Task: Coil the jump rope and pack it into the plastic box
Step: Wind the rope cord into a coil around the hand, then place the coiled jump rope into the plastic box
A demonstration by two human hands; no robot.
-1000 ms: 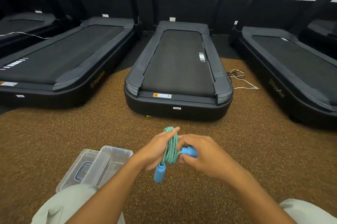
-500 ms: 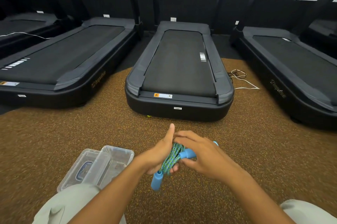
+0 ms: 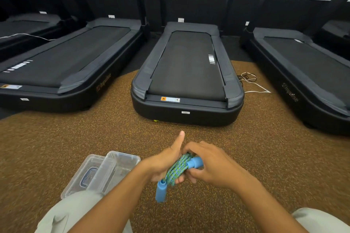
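Note:
The jump rope point(image 3: 177, 168) is a green-and-blue braided cord bunched into a tight coil, with two light blue handles. My left hand point(image 3: 166, 160) grips the coil from the left, thumb sticking up. One handle point(image 3: 160, 191) hangs down below that hand. My right hand point(image 3: 210, 164) holds the other handle point(image 3: 195, 162) against the coil's right side. The clear plastic box point(image 3: 121, 159) stands open on the floor to the left of my hands, its lid point(image 3: 85, 174) leaning beside it.
Brown speckled rubber floor point(image 3: 246, 153) spreads around me. Three black treadmills stand ahead; the middle one point(image 3: 187, 85) is closest. Loose cables point(image 3: 250, 81) lie on the floor to its right. My knees in light trousers show at the bottom edge.
The coil has tipped from upright to slanting and dropped a little lower. My right hand has closed further over the upper handle, and my left thumb now points up.

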